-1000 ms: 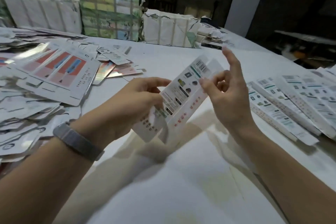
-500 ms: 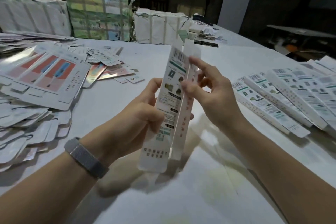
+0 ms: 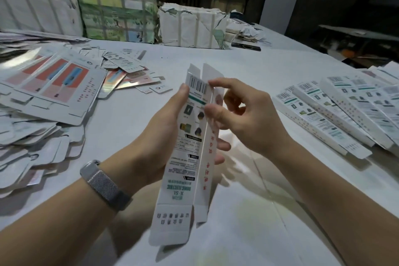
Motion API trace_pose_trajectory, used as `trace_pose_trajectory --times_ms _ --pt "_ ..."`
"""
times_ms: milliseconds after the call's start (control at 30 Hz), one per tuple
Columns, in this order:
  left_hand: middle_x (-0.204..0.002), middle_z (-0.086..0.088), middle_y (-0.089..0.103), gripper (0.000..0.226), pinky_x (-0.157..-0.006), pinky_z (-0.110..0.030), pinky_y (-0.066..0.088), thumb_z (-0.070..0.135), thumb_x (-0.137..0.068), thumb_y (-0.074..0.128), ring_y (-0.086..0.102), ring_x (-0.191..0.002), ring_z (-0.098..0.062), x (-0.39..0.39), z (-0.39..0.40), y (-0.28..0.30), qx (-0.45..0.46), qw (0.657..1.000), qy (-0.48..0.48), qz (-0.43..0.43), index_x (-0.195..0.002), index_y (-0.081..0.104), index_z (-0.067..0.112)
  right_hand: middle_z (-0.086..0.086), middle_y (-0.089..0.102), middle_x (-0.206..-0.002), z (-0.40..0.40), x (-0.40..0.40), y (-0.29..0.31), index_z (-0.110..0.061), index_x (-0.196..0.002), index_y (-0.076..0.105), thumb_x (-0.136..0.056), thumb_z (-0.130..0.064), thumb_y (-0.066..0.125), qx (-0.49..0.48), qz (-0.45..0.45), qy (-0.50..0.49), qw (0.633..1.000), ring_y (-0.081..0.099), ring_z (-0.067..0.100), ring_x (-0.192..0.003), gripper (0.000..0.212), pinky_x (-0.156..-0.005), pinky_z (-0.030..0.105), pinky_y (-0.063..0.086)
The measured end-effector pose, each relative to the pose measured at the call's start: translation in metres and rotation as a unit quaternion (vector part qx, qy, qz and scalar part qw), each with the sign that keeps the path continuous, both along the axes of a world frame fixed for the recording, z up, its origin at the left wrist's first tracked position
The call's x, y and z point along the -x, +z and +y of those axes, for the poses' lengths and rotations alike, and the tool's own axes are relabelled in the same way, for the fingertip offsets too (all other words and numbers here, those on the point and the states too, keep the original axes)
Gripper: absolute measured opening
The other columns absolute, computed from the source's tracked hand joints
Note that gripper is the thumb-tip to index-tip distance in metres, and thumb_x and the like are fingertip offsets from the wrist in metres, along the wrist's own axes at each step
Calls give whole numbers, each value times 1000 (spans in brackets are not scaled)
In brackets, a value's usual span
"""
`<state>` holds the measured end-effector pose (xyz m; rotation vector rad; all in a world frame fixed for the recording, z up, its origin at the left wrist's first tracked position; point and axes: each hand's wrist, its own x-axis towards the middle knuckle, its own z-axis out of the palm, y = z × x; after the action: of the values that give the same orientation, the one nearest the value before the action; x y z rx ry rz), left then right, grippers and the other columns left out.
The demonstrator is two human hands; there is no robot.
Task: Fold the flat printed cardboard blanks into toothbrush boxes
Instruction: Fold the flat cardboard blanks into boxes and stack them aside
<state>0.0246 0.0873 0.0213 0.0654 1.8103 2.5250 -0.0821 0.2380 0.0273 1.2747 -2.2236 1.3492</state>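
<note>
Item in hand: 1 toothbrush box blank [image 3: 190, 149], centre of frame, held upright and lengthwise above the white table [image 3: 248, 211]. Left hand [image 3: 157, 142] grips it from the left, thumb on the printed face near the barcode, fingertips showing behind the right edge. Right hand [image 3: 244, 119] pinches the upper right fold between thumb and forefinger, remaining fingers loosely curled. Change noted: 1 second ago the blank lay tilted and nearly flat between the hands; it now stands vertical with the red-lettered side panel turned back along its crease, so the sleeve appears to be forming; both end flaps remain unfolded. Right of frame: a row of folded boxes [image 3: 336, 114], overlapping on the table. Left of frame: heap of flat blanks [image 3: 43, 101]. Upper frame: wrapped bundles [image 3: 116, 13] along the far edge.
</note>
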Motion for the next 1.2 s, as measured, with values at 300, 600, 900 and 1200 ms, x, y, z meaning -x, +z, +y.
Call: trace_pose_trajectory --times_ms 300,600,900,1200 --pt "-123 -22 65 53 -83 -45 57 47 -102 34 60 -89 -37 -8 7 -10 86 995 -37 45 -136 53 12 -5 63 -68 6 5 17 -14 -79 61 -92 -37 57 6 -71 -11 997 58 17 -64 27 -61 42 49" --pt "-85 -13 71 42 -54 -43 57 51 -94 47 70 -66 -36 7 24 -13 22 999 40 13 -132 32 62 3 55 -69 13 9 22 -16 -73 50 -93 -26 54 19 -139 42 989 43 8 -57 23 -55 24 38" --pt "-94 -13 72 35 -63 -43 59 38 -92 53 71 -88 -33 12 14 -7 -5 999 28 47 -125 44 49 5 55 -77 2 1 10 -20 -91 53 -93 -20 58 137 -178 91 970 52 12 -63 6 -54 22 43" --pt "-102 -22 71 36 -61 -37 58 34 -88 56 72 -89 -39 15 14 -13 -33 998 41 46 -120 42 40 22 66 -111 -3 0 7 -23 -93 76 -85 -26 62 140 -322 75 933 59 25 -82 16 -62 31 46"
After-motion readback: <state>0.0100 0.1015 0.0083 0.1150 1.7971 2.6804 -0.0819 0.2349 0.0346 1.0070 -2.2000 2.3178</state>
